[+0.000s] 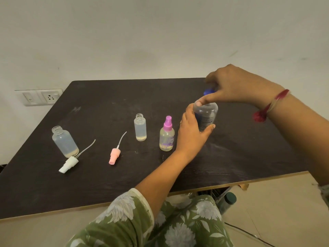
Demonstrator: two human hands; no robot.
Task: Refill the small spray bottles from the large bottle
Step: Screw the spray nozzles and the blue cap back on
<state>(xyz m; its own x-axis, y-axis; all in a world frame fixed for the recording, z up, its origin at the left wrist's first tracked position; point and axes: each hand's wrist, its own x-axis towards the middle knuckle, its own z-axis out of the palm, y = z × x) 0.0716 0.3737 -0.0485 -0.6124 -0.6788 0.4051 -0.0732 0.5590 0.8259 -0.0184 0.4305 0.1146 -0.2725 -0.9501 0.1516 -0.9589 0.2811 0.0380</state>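
On the dark table (106, 107), my left hand (191, 132) grips the body of the large clear bottle (206, 115), which stands upright. My right hand (235, 84) is over its top, fingers curled round the blue cap (208, 91), thumb pressing on the bottle's shoulder. Left of it stands a small spray bottle with a purple sprayer (167, 136). Further left is an uncapped small bottle (140, 127), and at the far left a wider uncapped bottle (64, 141). A pink sprayer head (114, 155) and a white sprayer head (69, 164) lie loose on the table.
The table's front edge (195, 190) runs just above my lap. A dark-capped jar (228, 200) sits on the floor under the table at the right. A wall socket (40, 97) is at the back left.
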